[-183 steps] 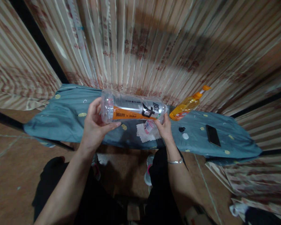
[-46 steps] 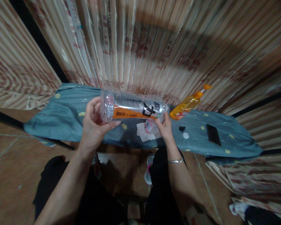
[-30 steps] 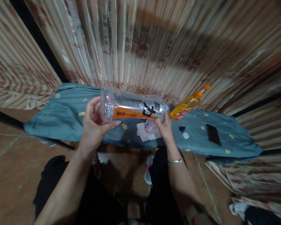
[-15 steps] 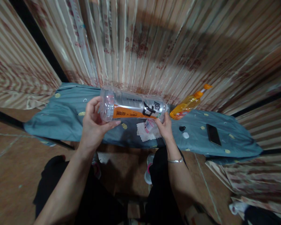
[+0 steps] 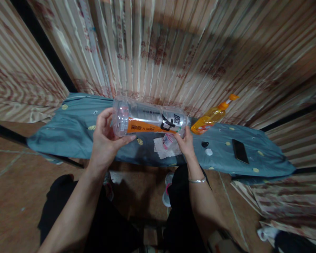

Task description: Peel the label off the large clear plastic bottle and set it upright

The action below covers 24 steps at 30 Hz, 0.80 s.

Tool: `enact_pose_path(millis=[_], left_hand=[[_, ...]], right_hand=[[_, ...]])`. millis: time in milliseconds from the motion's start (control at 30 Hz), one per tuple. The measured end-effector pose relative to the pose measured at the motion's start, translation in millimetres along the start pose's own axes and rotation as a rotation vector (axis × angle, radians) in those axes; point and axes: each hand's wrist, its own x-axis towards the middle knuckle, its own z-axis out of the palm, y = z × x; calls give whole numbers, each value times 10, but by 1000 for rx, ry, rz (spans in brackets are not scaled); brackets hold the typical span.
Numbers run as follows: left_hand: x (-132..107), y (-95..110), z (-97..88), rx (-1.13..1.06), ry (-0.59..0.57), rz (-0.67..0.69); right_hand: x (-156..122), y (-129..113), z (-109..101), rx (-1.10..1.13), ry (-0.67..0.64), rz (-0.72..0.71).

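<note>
A large clear plastic bottle (image 5: 150, 117) with an orange and silver label lies sideways between my hands, above the cloth-covered table. Its base is gripped by my left hand (image 5: 105, 135), with the thumb along the lower side and the other fingers partly behind it. At the neck end, my right hand (image 5: 184, 140) closes around the bottle, its far fingers hidden. Beneath the bottle, a small clear bottle with a pink label (image 5: 168, 140) rests on a white cloth (image 5: 162, 151), partly covered from view.
A yellow pump bottle (image 5: 208, 120) stands behind my right hand. To the right, a black cap (image 5: 205, 144), a white cap (image 5: 209, 151) and a phone (image 5: 240, 151) lie on the blue-green tablecloth (image 5: 76, 126). A pleated curtain (image 5: 158, 52) hangs behind the table.
The large bottle has turned very slightly in my hands, its label shifting a little. Both hands keep nearly the same place.
</note>
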Motion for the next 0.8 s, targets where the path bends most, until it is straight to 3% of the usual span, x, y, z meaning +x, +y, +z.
enact_pose_path(millis=[800], left_hand=[[2, -16, -1, 4, -24, 31]], right_hand=[[-3, -25, -4, -13, -6, 40]])
